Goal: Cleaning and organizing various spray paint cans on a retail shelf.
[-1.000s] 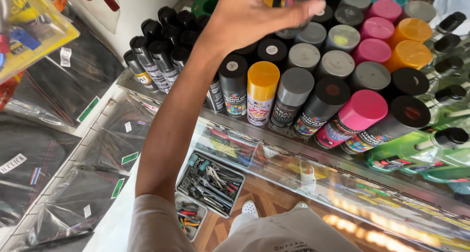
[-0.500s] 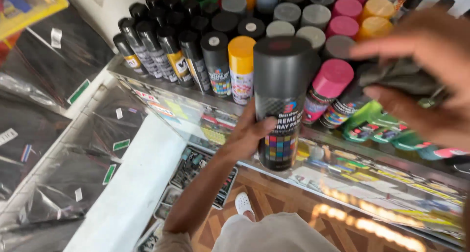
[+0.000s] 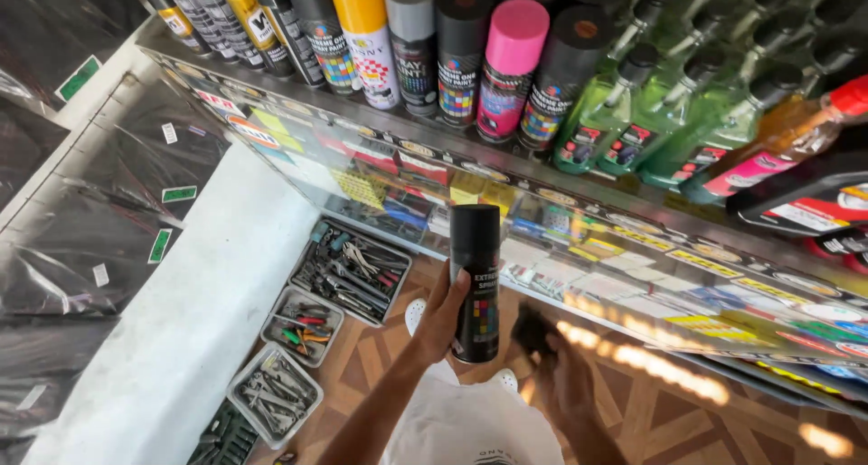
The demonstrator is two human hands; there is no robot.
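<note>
My left hand (image 3: 441,319) is wrapped around a black spray can (image 3: 476,280) with a black cap and a coloured label, holding it upright in front of the glass shelf edge (image 3: 579,214). To its right and lower, my right hand (image 3: 568,382) is blurred, with its fingers closed on a small dark cloth-like thing (image 3: 532,329). The two hands are close together but apart. Above them, a row of spray cans stands on the shelf, among them a yellow-capped can (image 3: 364,27) and a pink-capped can (image 3: 508,65).
Green liquid bottles (image 3: 608,112) and an orange bottle (image 3: 787,140) fill the shelf's right side. Below, trays of hand tools (image 3: 351,271) sit on the parquet floor beside a white ledge (image 3: 172,329). Black plastic-wrapped sheets (image 3: 81,221) cover the left.
The left hand has lowered the black can from up close to the camera down to below the shelf. The right hand has dropped from the upper right to beside the can.
</note>
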